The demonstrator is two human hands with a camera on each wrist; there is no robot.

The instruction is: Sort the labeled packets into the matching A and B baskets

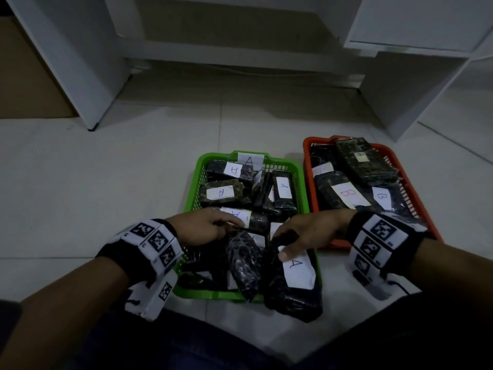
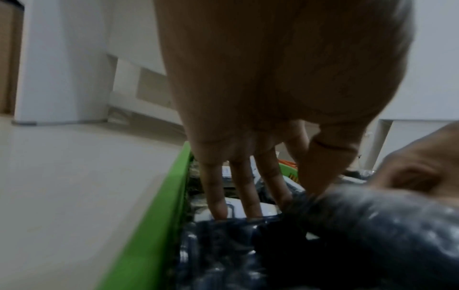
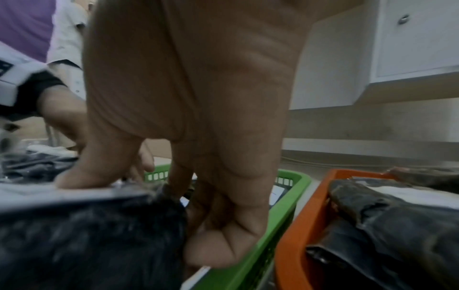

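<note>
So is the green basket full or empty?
Full. The green basket is heaped with black packets labeled A, and one packet hangs over its near rim.

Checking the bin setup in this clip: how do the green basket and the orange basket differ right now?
The green basket holds packets labelled A; the orange basket holds packets labelled B. Green sits to the left and nearer the person; orange to the right and farther. Both hands, left hand and right hand, work over green; neither reaches into orange. Both are slotted plastic trays on the floor, filled with dark packets.
</note>
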